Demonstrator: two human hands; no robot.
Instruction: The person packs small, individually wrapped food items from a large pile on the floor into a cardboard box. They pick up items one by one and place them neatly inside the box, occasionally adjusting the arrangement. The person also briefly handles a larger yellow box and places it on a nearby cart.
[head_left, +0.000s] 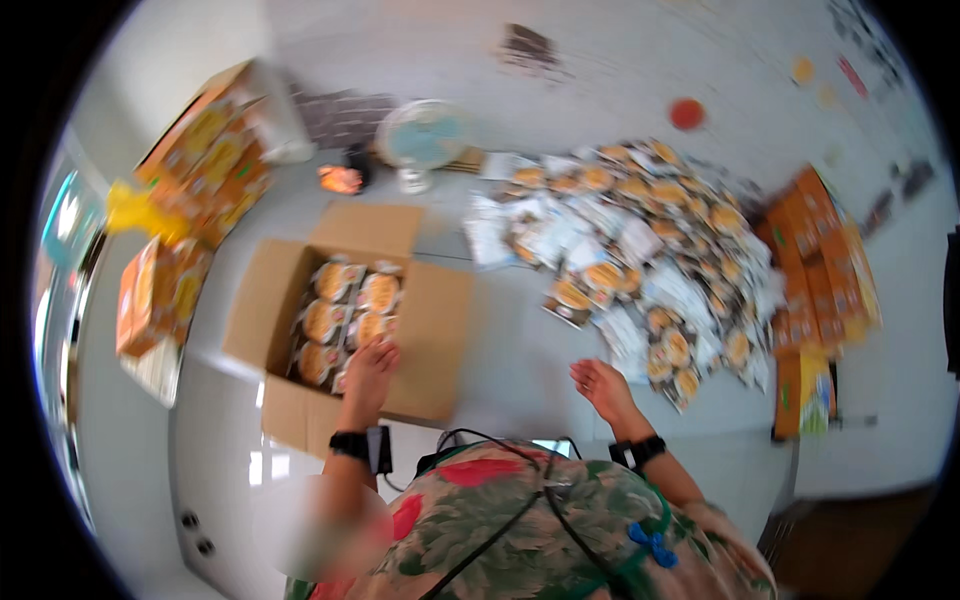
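Observation:
An open cardboard box (431, 341) stands at left of centre with its flaps spread, and packets (320, 321) printed with round yellow food lie inside in two rows. Over the right side of its contents is my left hand (373, 373), fingers apart; no held item shows. My right hand (600, 381) hovers over the grey table (517, 352), empty, its fingers loosely spread. Just beyond it spreads a large heap of similar packets (600, 277), some with their white backs up. Both wrists wear black bands.
Stacked orange cartons stand at the left (217, 157) and right (814, 270) edges. Against the wall are a fan (426, 135) and an orange packet (340, 178) beside a dark object. A smaller orange carton (154, 296) sits at far left. Black cables hang across my front.

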